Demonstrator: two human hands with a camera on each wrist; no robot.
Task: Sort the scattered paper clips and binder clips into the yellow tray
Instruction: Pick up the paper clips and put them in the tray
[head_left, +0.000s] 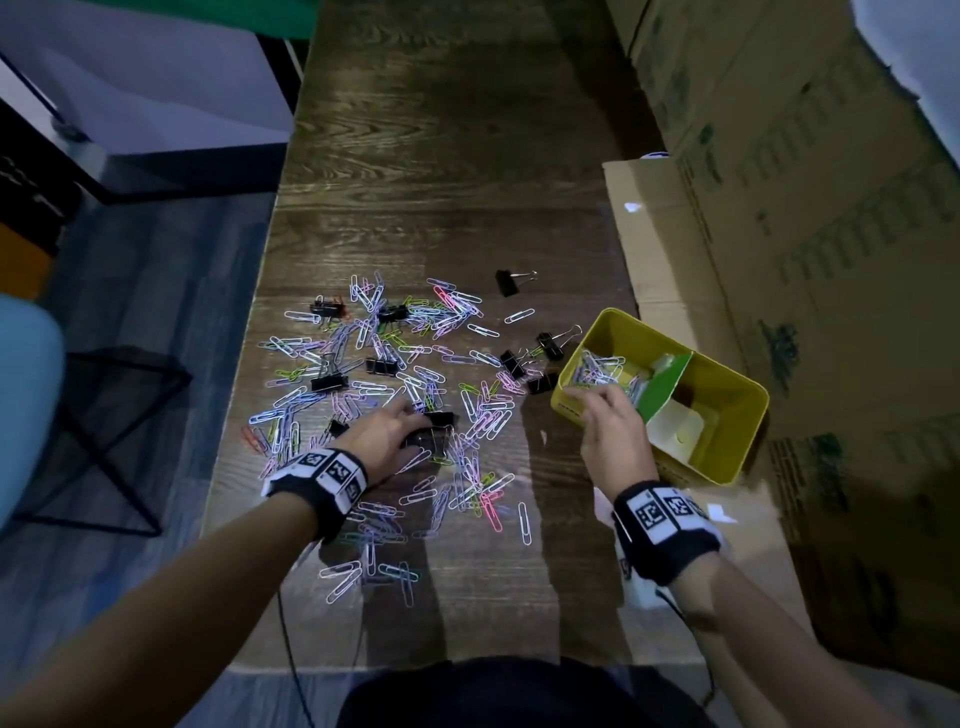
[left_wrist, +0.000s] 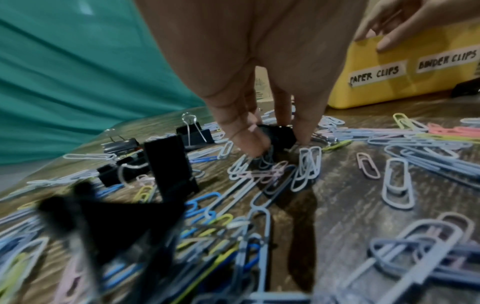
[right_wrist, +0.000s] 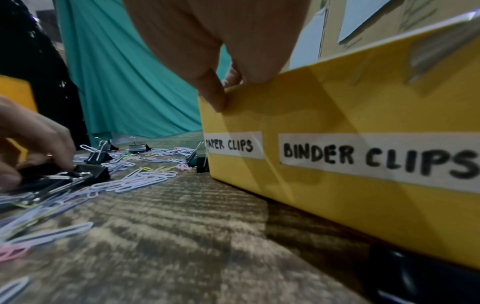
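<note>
Right now yellow tray (head_left: 737, 457) on tabletop (head_left: 457, 171): paper clips (head_left: 597, 371) in left part, green divider (head_left: 667, 387) in middle. Right hand (head_left: 610, 439) fingers pinch tray wall. Left hand (head_left: 382, 436) fingers curl round black binder clip (left_wrist: 279, 134) among scattered clips (head_left: 395, 364)

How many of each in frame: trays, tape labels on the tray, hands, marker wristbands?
Trays: 1, the yellow tray
Tape labels: 2, the PAPER CLIPS label and the BINDER CLIPS label
Hands: 2, the left hand gripping a black binder clip, the right hand pinching the tray wall
Marker wristbands: 2, the left wristband and the right wristband
Total: 7
</note>
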